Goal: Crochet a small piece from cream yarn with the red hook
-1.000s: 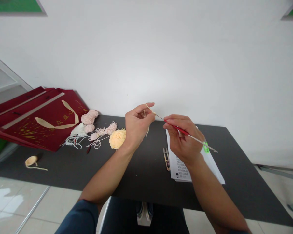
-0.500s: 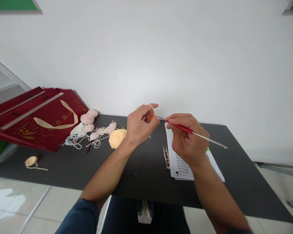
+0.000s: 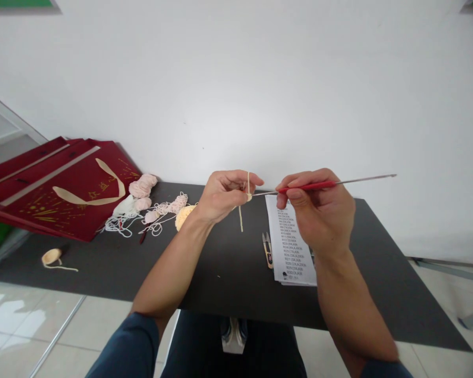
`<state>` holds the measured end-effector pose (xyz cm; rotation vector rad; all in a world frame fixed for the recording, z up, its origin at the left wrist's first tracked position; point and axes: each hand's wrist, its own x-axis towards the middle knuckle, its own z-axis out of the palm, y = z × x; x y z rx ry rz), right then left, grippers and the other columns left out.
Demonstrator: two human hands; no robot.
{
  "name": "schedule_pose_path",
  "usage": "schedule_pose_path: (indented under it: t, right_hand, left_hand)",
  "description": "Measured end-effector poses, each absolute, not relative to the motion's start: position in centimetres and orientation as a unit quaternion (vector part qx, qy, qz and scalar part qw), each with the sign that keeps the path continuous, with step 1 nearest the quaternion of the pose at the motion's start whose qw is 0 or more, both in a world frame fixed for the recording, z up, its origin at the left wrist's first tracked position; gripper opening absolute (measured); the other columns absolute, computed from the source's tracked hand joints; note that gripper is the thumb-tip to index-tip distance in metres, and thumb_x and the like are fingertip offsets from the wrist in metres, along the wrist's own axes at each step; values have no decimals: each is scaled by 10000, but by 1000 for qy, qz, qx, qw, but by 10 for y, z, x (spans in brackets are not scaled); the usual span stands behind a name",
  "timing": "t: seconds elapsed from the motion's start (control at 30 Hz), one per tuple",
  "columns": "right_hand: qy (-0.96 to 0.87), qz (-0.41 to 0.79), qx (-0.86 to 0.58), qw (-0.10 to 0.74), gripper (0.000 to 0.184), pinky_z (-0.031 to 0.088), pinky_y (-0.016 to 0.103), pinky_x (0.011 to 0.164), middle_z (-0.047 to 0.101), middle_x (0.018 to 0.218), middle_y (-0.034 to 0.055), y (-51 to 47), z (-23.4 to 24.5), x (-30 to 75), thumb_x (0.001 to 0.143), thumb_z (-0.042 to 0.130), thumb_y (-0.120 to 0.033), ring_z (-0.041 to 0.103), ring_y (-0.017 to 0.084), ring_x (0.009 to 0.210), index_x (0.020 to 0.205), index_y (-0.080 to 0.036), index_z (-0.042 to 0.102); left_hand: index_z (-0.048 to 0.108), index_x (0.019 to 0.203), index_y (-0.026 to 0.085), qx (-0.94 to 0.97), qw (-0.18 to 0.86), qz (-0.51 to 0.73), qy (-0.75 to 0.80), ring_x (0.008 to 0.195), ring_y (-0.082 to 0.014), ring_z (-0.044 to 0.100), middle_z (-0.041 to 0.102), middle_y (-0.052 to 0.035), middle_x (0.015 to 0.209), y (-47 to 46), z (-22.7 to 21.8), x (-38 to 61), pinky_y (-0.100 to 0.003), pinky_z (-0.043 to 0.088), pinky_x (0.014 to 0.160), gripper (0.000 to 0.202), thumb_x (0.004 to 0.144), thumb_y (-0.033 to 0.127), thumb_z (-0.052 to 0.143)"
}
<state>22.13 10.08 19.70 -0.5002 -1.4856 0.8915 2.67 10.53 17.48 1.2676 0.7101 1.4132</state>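
Note:
My left hand (image 3: pixel 223 195) is raised above the black table (image 3: pixel 228 268), its fingers pinched on a strand of pale yellow yarn (image 3: pixel 241 216) that hangs down from them. My right hand (image 3: pixel 319 210) grips a red-handled crochet hook (image 3: pixel 331 184), held almost level. The hook's metal tip meets a small yarn loop at my left fingertips. A pale yellow yarn ball (image 3: pixel 183 215) lies on the table just behind my left wrist.
Thread snips (image 3: pixel 267 251) lie beside printed paper sheets (image 3: pixel 291 247) under my right hand. Pink and white yarn pieces (image 3: pixel 150 202) sit at the back left next to dark red gift bags (image 3: pixel 59 189). A small yellow yarn coil (image 3: pixel 52 257) lies near the left edge.
My right hand has rotated, swinging the hook's rear end up from a downward slant to nearly level. The yarn strand now hangs below my left fingers.

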Motion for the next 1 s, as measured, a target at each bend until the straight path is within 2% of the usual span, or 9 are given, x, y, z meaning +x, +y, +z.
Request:
schedule_pose_path:
  t: [0.2,0.37,0.57,0.83,1.0]
  right_hand:
    - [-598,472,-193,618,158,565,284,579,756,868,-7,111,190,219,892,805,-302,662,103,587,913,-218,672]
    - [-534,547,-200,613,177,571,230,564,765,826,-30,118,186,215,883,818,-323,662,83,590,885,-222,672]
    - [-403,649,-190,617,141,614,176,605,795,864,-26,117,180,199,872,832,-290,692,57,644,864,-221,710]
    - [-315,696,-203,612,129,661,164,706,802,921,-22,116,174,189,863,842,-284,715,44,703,884,-216,734]
    - [-383,659,-174,623,163,602,165,613,787,871,-32,121,176,195,852,852,-291,646,41,624,853,-227,701]
  left_hand:
    - [827,823,225,533,528,592,294,585,-111,502,640,-10,646,105,176,24,-280,353,573,222,627,132,775]
    - [790,750,225,548,457,623,322,589,-105,477,623,-7,660,104,178,24,-274,327,546,130,651,140,796]
    - [809,826,243,518,372,705,310,590,-95,476,633,2,675,105,176,32,-265,334,543,124,733,163,791]
    - [824,906,234,418,458,731,284,632,-91,518,648,9,706,108,176,44,-256,404,597,236,680,167,823]
    - [827,895,230,434,496,705,263,618,-88,509,639,10,685,103,180,42,-254,393,589,247,669,131,807]
